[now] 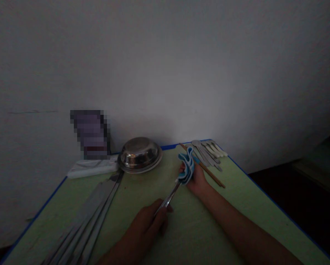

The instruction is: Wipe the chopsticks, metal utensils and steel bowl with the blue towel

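My left hand (148, 222) is closed round the handle end of a metal utensil (170, 197) that slants up to the right over the green table (231, 206). My right hand (196, 180) is closed on a light blue cloth (187, 167), which is wrapped round the utensil's far end. The utensil's head is hidden inside the cloth. Both forearms come in from the bottom edge.
An upturned steel bowl (140, 154) sits at the back, beside a white flat box (93, 167) and a blurred dark object (91, 134). Several spoons (207, 151) and chopsticks (209, 171) lie at the back right. Long metal utensils (90, 217) lie at the left.
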The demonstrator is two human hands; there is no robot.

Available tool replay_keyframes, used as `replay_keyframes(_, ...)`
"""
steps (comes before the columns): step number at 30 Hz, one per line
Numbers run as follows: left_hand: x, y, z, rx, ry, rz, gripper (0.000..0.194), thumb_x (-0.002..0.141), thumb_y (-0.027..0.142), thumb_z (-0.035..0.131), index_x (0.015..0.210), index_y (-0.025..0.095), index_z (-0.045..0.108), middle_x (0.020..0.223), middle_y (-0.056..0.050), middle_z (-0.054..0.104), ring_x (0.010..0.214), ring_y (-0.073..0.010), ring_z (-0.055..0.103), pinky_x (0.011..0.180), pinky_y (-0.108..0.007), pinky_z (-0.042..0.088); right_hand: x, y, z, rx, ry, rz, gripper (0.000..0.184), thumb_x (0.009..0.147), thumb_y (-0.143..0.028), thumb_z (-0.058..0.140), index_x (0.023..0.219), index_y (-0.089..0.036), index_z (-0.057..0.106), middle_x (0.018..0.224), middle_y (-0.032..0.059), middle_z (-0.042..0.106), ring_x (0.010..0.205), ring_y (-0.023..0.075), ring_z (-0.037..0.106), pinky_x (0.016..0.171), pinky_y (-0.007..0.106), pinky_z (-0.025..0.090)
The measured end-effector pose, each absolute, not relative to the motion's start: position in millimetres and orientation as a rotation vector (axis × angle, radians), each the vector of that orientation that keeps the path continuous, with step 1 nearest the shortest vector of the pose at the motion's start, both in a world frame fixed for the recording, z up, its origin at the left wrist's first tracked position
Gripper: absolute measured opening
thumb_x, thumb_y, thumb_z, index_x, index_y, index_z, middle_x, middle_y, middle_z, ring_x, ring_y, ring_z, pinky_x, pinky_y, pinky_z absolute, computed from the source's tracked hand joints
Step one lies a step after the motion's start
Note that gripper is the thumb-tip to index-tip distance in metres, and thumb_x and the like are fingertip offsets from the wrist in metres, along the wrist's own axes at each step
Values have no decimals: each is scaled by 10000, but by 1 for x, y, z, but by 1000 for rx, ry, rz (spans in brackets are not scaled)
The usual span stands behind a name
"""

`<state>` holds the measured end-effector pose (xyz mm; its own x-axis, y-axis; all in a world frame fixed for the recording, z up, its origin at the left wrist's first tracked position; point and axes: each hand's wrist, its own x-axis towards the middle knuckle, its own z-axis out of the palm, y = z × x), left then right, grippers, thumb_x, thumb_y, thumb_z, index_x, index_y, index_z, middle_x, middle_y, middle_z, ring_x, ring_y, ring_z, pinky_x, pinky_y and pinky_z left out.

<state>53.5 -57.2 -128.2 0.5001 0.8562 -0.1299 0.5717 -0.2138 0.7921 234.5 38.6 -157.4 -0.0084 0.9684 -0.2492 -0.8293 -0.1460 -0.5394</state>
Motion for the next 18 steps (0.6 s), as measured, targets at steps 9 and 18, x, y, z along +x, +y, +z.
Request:
replay_keyframes(9,47,-56,-137,1856,1287,423,357,920,435,296,1087,242,545,1107,-21,611,1020,-184,542,892,-267,408,231,38,-155,-549,-204,1664,325,785,-387,494,530,-187,510,408,-62,480,365,69,441,419,182,427)
replay_keyframes(18,53,-53,-129,1846,1286,422,343,910,423,316,1033,247,583,1024,-3,650,961,-193,574,852,-278,432,223,33,-154,-706,-293,1754,276,826,-392,478,754,-164,616,534,-19,619,435,105,560,504,227,495)
